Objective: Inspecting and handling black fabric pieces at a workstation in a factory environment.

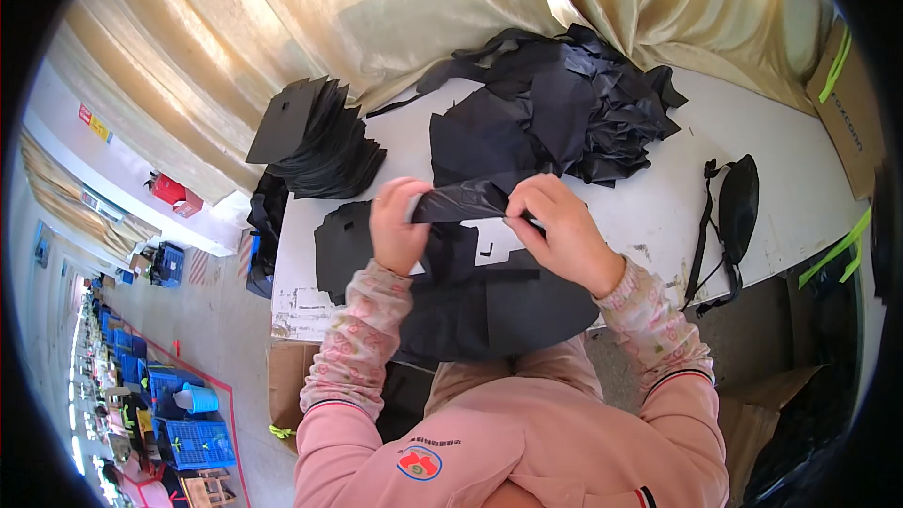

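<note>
Black fabric [461, 203] is bridging left hand [398, 228] and right hand [562, 230], both curling shut around its ends; stacked panels [318, 146] are sitting beyond the left.

Black piece [459, 203] part-hidden by right grip [562, 228], shirt [583, 433] cut off

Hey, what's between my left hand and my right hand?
In the head view, a black fabric piece spans from your left hand to your right hand.
</note>
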A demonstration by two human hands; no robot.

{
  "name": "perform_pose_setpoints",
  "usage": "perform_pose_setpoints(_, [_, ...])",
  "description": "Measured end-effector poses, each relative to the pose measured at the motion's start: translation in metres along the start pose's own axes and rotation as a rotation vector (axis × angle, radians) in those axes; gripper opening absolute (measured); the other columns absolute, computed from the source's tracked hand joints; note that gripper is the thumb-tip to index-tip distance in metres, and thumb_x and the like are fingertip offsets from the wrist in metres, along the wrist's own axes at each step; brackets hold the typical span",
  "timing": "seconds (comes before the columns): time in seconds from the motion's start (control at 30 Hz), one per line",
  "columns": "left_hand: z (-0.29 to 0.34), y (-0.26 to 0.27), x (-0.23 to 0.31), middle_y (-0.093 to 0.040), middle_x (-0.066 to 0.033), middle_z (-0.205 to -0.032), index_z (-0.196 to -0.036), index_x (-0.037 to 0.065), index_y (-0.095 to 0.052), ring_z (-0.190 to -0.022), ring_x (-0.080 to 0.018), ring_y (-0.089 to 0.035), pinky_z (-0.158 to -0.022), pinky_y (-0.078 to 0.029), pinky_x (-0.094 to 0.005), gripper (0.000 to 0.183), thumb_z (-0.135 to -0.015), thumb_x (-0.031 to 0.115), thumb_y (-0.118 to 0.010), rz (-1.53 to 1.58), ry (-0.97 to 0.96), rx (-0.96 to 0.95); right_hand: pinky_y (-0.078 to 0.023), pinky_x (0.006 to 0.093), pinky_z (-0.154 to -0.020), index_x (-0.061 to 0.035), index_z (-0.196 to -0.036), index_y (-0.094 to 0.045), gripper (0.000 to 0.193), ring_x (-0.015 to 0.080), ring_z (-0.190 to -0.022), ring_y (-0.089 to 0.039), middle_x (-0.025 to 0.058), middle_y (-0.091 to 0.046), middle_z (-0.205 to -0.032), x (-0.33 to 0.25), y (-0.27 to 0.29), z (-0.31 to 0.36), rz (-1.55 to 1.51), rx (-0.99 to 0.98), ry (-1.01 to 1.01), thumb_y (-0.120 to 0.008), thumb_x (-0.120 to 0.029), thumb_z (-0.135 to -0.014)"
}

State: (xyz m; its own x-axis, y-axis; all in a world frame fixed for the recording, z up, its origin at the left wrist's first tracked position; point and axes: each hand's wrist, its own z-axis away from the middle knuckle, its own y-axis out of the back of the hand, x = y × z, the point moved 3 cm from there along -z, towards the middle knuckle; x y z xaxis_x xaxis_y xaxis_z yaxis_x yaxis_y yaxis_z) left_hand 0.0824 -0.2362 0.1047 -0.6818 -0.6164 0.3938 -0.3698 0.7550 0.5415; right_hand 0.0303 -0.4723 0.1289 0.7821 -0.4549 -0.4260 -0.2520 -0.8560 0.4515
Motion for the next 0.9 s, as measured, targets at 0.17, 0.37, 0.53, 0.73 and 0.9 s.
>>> perform_pose_setpoints(0.17, [0.025, 0.050, -0.048, -0.064, -0.0128, -0.100, -0.095, 0.005, -0.064, -0.099, -0.0327, -0.060, -0.090, -0.046, -0.0380, 0.037, -0.062, -0.010, -0.056, -0.149, 0.038, 0.020, -0.049, 0.0357, -0.063, -0.0046, -0.089, -0.053, 0.018, 0.0310, -0.070, -0.061, 0.0114, -0.059, -0.080, -0.014, 0.010, 0.040, -0.092, -0.269, -0.135, -0.067, 0.002, -0.078])
perform_pose_setpoints(0.37, [0.089, 0.125, -0.090, -0.065, -0.0108, -0.095, -0.092, 0.004, -0.065, -0.094, -0.0292, -0.063, -0.086, -0.049, -0.0349, 0.032, -0.064, -0.011, -0.059, -0.161, 0.254, -0.215, -0.050, 0.0308, -0.063, -0.0043, -0.095, -0.055, 0.012, 0.0226, -0.067, -0.064, 0.0086, -0.064, -0.081, -0.026, 0.026, 0.081, -0.546, -0.694, -0.472, -0.065, -0.006, -0.089])
perform_pose_setpoints(0.53, [0.134, 0.186, -0.110, -0.067, -0.0101, -0.085, -0.094, 0.001, -0.069, -0.079, -0.0197, -0.065, -0.078, -0.051, -0.0300, 0.028, -0.069, -0.012, -0.065, -0.041, 0.628, -0.476, -0.048, 0.0255, -0.063, -0.0043, -0.098, -0.059, 0.014, 0.0107, -0.071, -0.062, 0.0031, -0.066, -0.078, -0.016, 0.045, 0.094, -0.676, -0.885, -0.645, -0.068, -0.009, -0.089])
perform_pose_setpoints(0.73, [0.162, 0.160, -0.137, -0.061, -0.0057, -0.067, -0.086, -0.005, -0.068, -0.068, -0.0102, -0.052, -0.062, -0.043, -0.0293, 0.036, -0.076, 0.028, -0.080, -0.062, 1.033, -1.133, -0.049, 0.0341, -0.063, -0.0057, -0.092, -0.059, 0.018, 0.0245, -0.068, -0.064, 0.0095, -0.065, -0.073, 0.071, 0.010, 0.136, -0.201, -0.750, -0.637, -0.071, -0.015, -0.083])
perform_pose_setpoints(0.9, [0.182, 0.107, -0.182, -0.064, -0.0052, -0.070, -0.092, -0.006, -0.070, -0.071, -0.0130, -0.058, -0.068, -0.047, -0.0316, 0.049, -0.074, 0.038, -0.082, -0.117, 1.008, -1.222, -0.049, 0.0409, -0.066, -0.0062, -0.089, -0.059, 0.021, 0.0296, -0.072, -0.062, 0.0098, -0.064, -0.074, 0.113, -0.021, 0.156, 0.096, -0.597, -0.516, -0.073, -0.018, -0.079])
